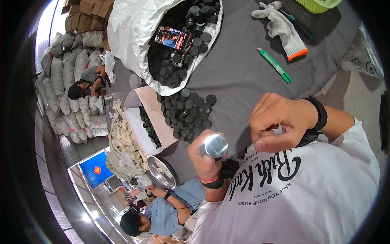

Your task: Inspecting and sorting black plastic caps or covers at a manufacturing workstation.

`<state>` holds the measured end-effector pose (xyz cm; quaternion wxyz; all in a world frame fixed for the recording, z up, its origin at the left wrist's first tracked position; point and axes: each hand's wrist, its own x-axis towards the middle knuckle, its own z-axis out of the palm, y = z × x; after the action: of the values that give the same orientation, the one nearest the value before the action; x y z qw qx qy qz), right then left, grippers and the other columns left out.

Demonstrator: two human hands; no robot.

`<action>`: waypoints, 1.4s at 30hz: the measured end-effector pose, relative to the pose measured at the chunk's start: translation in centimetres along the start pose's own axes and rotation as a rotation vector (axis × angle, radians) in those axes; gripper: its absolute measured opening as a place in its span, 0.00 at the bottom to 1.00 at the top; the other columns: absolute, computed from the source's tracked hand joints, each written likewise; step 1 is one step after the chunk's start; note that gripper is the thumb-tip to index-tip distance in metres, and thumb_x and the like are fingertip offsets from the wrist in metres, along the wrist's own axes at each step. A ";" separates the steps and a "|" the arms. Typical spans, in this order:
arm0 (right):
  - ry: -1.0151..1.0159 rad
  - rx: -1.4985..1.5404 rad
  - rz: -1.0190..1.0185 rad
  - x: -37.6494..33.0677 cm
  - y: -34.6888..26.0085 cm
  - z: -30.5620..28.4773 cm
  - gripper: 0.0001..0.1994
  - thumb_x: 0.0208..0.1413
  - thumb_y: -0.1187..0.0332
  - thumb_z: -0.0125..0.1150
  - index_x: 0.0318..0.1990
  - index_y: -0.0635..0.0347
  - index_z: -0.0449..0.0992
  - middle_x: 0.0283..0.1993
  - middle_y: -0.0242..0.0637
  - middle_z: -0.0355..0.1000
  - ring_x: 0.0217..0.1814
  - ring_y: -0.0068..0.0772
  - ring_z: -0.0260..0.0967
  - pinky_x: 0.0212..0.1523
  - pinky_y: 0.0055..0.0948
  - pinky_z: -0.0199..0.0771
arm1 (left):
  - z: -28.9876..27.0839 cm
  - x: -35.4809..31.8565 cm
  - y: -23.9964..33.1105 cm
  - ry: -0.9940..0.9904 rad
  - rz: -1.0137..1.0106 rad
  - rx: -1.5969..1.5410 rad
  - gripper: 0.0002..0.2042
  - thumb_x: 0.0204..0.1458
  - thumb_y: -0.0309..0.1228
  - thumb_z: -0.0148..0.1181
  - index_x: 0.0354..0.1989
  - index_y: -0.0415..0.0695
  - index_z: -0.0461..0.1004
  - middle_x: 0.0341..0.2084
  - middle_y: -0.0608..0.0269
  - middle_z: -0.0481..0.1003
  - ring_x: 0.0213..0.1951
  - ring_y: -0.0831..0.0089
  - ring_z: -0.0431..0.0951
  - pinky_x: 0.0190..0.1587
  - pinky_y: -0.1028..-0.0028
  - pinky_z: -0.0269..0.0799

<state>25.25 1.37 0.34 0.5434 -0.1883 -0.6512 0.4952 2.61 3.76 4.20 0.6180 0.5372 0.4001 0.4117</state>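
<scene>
My left hand (200,154) is wrapped round a shiny silver metal piece (215,146) with a round, smooth end; its lower part is hidden in my fingers. To the right, my right hand (280,122) is closed, thumb and forefinger curled together. What it pinches, if anything, I cannot make out. Beyond my left hand lies a heap of black round caps (187,112). More such caps fill a white sack (134,36) lying with its mouth open, where a phone (173,38) and a beaded bracelet (177,64) rest on them.
On the grey cloth are a green utility knife (274,66), a white glove (282,30) and a green basket (319,5). A box (156,101) of small black pieces, a pale heap (124,140) and a metal bowl (161,172) stand left, near two co-workers (162,213).
</scene>
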 end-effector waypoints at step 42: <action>0.092 -0.095 0.135 -1.0 0.2 -0.6 0.06 0.51 0.71 0.59 0.27 0.65 0.74 0.17 0.34 0.65 0.14 0.30 0.60 0.17 0.27 0.56 | 2.0 0.7 1.9 -0.176 0.108 0.567 0.19 0.44 0.42 0.67 0.35 0.36 0.77 0.25 0.61 0.76 0.27 0.74 0.74 0.32 0.77 0.67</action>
<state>26.07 0.95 -0.38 0.5286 -0.2802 -0.6341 0.4899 4.58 3.89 6.28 0.4527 0.7424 0.4149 0.2678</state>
